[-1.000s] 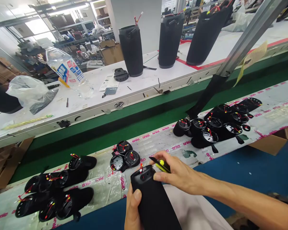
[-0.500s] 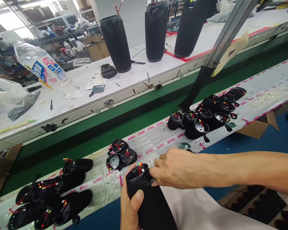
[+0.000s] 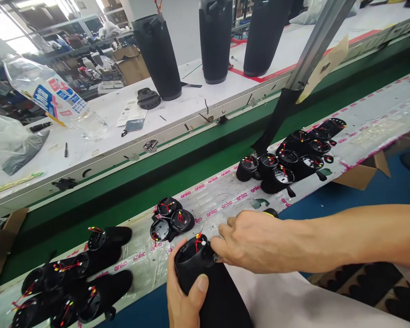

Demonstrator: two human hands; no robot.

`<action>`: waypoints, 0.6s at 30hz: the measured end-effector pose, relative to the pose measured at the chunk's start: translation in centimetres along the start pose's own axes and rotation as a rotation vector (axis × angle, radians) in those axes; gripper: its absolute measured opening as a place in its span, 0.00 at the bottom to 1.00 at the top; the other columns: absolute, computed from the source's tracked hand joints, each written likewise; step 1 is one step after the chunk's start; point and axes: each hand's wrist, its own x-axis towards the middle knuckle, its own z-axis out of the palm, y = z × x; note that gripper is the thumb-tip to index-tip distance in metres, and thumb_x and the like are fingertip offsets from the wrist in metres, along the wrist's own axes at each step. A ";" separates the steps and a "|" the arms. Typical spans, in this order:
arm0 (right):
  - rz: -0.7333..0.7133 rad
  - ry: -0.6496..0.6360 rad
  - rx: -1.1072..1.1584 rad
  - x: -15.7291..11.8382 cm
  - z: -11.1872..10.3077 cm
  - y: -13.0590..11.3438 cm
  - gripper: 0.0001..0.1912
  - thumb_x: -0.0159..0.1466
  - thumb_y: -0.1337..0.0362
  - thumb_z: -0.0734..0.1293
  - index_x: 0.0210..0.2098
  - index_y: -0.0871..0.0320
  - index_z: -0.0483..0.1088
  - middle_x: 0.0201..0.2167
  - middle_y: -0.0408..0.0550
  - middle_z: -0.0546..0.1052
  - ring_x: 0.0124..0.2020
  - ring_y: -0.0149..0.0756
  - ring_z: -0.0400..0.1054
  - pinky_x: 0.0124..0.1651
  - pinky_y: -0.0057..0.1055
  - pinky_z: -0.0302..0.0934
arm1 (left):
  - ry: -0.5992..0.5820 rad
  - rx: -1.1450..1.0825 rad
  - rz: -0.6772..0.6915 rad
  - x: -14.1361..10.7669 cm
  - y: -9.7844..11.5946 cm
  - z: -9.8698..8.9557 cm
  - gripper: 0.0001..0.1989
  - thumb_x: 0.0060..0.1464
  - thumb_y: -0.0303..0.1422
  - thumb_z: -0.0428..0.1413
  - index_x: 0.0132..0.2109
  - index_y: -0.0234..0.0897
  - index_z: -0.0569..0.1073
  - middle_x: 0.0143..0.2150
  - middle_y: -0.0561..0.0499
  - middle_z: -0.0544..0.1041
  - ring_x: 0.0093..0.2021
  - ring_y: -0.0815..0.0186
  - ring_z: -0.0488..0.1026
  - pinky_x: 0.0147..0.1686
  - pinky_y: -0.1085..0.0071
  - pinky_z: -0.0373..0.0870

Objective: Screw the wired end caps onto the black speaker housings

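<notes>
A black, fabric-covered cylindrical speaker housing (image 3: 222, 291) is tilted in front of me, its open end up, with red, yellow and white wire connectors inside. My left hand (image 3: 186, 291) is closed around its left side, thumb across the front. My right hand (image 3: 248, 241) is closed, fingers curled against the right side of the rim. A small shiny bit shows beneath its fingertips, too little to name. Past the right wrist, a black and yellow end of something (image 3: 270, 212) peeks out. Just beyond the rim stand three similar housings (image 3: 181, 221) in a cluster.
More wired housings lie at the left (image 3: 109, 237) and stand at the right (image 3: 282, 178) along the plastic-covered belt (image 3: 222, 193). A slanted metal post (image 3: 314, 54) rises behind them. The white bench (image 3: 116, 148) holds a plastic bottle (image 3: 54, 98), a black cap (image 3: 148, 98) and tall housings (image 3: 159, 57).
The view has shifted slightly. The held housing and both hands keep nearly the same pose, with the right fingers still at the rim and the wrist slightly turned.
</notes>
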 end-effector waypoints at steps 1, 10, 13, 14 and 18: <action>0.002 -0.002 -0.008 -0.1 -0.1 -0.1 0.09 0.80 0.60 0.61 0.41 0.54 0.66 0.28 0.44 0.70 0.23 0.37 0.58 0.27 0.42 0.35 | -0.010 0.003 -0.017 0.0 0.0 -0.2 0.45 0.46 0.60 0.71 0.65 0.41 0.77 0.56 0.40 0.85 0.58 0.39 0.83 0.61 0.47 0.79; -0.049 -0.111 -0.040 0.5 -1.3 0.2 0.07 0.69 0.74 0.64 0.40 0.55 0.68 0.27 0.43 0.67 0.23 0.37 0.54 0.23 0.39 0.38 | -0.037 -0.018 -0.069 0.1 -0.3 -0.4 0.45 0.47 0.60 0.70 0.66 0.41 0.74 0.58 0.40 0.84 0.61 0.39 0.81 0.65 0.46 0.75; -0.067 -0.117 -0.026 0.5 -1.6 0.2 0.07 0.68 0.75 0.65 0.41 0.57 0.70 0.27 0.43 0.66 0.23 0.37 0.55 0.23 0.38 0.39 | -0.032 0.016 -0.055 0.1 -0.1 -0.4 0.45 0.47 0.61 0.70 0.66 0.41 0.74 0.57 0.40 0.84 0.60 0.39 0.81 0.62 0.48 0.77; -0.079 -0.125 -0.022 0.4 -1.7 0.2 0.07 0.67 0.75 0.66 0.41 0.57 0.70 0.27 0.43 0.66 0.23 0.37 0.55 0.23 0.38 0.40 | -0.034 0.034 -0.054 0.1 0.1 -0.4 0.46 0.47 0.61 0.70 0.66 0.41 0.74 0.57 0.40 0.84 0.59 0.40 0.82 0.60 0.50 0.77; -0.181 -0.211 -0.009 0.6 -2.8 0.6 0.08 0.63 0.75 0.69 0.40 0.58 0.73 0.30 0.45 0.69 0.24 0.37 0.60 0.22 0.39 0.41 | -0.025 0.135 -0.056 -0.1 1.2 -0.3 0.46 0.45 0.63 0.70 0.64 0.42 0.74 0.59 0.43 0.84 0.59 0.44 0.80 0.60 0.54 0.73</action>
